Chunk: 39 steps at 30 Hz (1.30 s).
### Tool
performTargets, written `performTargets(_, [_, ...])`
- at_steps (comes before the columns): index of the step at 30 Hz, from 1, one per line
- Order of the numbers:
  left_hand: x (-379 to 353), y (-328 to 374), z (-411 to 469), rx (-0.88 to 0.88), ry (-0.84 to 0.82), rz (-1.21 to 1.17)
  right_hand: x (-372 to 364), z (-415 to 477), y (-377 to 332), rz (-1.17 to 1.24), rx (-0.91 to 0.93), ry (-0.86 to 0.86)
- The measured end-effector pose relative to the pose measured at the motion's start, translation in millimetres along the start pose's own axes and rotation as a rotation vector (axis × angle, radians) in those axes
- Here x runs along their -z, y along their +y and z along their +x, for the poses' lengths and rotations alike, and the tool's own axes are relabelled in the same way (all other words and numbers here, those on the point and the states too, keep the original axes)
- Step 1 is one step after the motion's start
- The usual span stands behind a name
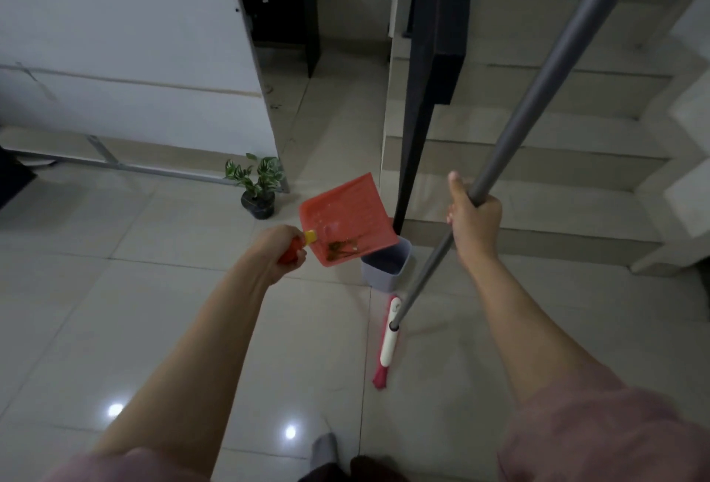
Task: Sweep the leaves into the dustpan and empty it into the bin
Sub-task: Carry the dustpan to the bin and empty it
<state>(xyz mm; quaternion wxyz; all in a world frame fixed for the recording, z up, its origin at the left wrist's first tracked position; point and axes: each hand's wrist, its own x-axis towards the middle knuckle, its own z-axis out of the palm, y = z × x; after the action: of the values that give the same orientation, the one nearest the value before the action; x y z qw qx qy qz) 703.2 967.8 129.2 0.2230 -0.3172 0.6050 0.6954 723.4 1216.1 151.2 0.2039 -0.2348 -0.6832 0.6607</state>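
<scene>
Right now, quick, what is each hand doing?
Left hand: closed, holding the red dustpan by its handle.
Right hand: closed, holding the grey broom pole.

left hand (282, 251): lower, curled, gripping | right hand (475, 221): higher, gripping (thumb extended)

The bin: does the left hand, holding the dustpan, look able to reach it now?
Probably yes: the left hand holds the dustpan partly over the open bin, with nothing between them.
</scene>
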Motion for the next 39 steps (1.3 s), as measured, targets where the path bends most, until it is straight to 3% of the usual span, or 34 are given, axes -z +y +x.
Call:
performTargets(12, [-37.2,12.1,4.4,-0.040,0.011,0.034,29.2,23.0,17.8,-0.078,0.029,0.112])
performTargets(25, [-122.5,-35.3,22.7,-0.124,0.168,0.133,71.4,103.0,18.1,-0.030,-0.017,-0.159])
performTargets(39, [-181.1,-75.7,13.3,-0.226,0.237,0.206,72.7,133.9,34.3,-0.004,0.048,-0.245])
